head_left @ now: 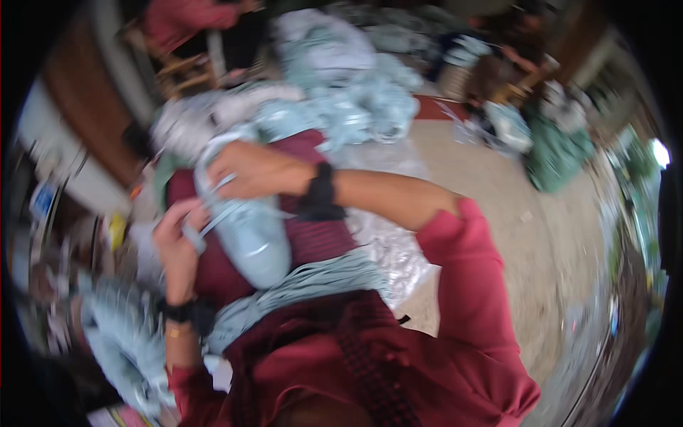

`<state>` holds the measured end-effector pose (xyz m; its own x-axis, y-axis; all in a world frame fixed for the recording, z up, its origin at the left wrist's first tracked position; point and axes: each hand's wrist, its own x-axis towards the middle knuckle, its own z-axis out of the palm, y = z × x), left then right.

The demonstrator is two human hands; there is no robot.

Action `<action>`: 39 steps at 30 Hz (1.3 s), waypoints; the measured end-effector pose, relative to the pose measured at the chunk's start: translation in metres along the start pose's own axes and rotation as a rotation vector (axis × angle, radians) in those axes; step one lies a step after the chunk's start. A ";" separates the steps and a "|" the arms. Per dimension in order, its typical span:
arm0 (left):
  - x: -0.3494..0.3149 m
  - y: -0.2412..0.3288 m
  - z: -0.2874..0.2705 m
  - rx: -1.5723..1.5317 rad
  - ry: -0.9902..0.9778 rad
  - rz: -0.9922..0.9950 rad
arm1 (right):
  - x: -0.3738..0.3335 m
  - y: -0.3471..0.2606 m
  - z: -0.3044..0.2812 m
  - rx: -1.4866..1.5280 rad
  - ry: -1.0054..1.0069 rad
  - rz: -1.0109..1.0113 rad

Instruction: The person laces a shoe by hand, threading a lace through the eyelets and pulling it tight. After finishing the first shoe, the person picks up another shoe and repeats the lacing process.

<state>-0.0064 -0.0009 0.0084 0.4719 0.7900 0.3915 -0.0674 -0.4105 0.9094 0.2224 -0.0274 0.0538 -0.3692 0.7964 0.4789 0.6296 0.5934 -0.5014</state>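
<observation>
A light blue shoe [254, 245] lies on my lap, its toe pointing toward me. My right hand [249, 171] is over the shoe's opening, fingers curled on a pale blue shoelace. At the shoe's left side my left hand [179, 231] pinches a length of shoelace [222, 215] that runs across the upper. Blur hides the exact fingertips. A loose bundle of light blue laces [306, 285] stretches over my lap, just nearer to me than the toe.
Piled light blue shoes [341, 114] and pale bags [327, 46] stand beyond my knees. More light blue material [124, 334] is heaped at lower left. Clear plastic sheeting [391, 249] covers floor to the right. A green sack [558, 153] and other people [188, 25] are farther off.
</observation>
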 end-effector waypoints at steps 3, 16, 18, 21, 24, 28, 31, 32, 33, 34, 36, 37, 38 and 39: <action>0.003 -0.003 0.007 -0.217 -0.041 0.071 | -0.007 -0.015 -0.016 0.032 -0.021 0.123; -0.018 0.001 0.007 -0.179 0.102 -0.012 | 0.013 -0.055 -0.024 0.240 -0.281 0.488; -0.018 0.003 0.011 -0.076 0.171 0.038 | 0.013 -0.053 -0.024 0.255 -0.267 0.460; -0.019 0.008 0.017 -0.035 0.239 0.102 | 0.013 -0.050 -0.023 0.267 -0.262 0.427; -0.017 0.015 0.023 0.089 0.308 0.209 | 0.008 -0.042 -0.021 0.250 -0.256 0.400; -0.019 0.026 0.028 0.389 0.368 0.509 | 0.006 -0.033 -0.017 0.232 -0.224 0.327; -0.021 0.024 0.026 0.420 0.347 0.549 | 0.010 -0.041 -0.018 0.191 -0.240 0.326; -0.020 0.023 0.026 0.466 0.334 0.588 | 0.009 -0.043 -0.021 0.149 -0.255 0.362; -0.018 0.022 0.026 0.471 0.327 0.592 | 0.007 -0.041 -0.021 0.152 -0.248 0.361; -0.016 0.021 0.026 0.498 0.326 0.604 | 0.005 -0.038 -0.021 0.172 -0.228 0.355; -0.014 0.020 0.025 0.525 0.330 0.614 | 0.007 -0.036 -0.020 0.191 -0.214 0.346; -0.013 0.020 0.026 0.472 0.320 0.544 | 0.009 -0.035 -0.021 0.182 -0.226 0.356; -0.014 0.021 0.026 0.419 0.311 0.471 | 0.010 -0.035 -0.021 0.176 -0.240 0.366; -0.013 0.020 0.027 0.421 0.311 0.470 | 0.012 -0.036 -0.021 0.177 -0.240 0.365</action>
<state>0.0102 -0.0316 0.0175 0.1985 0.5534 0.8089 0.1728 -0.8321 0.5269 0.2102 -0.0415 0.0926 -0.3061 0.9487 0.0785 0.6291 0.2635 -0.7313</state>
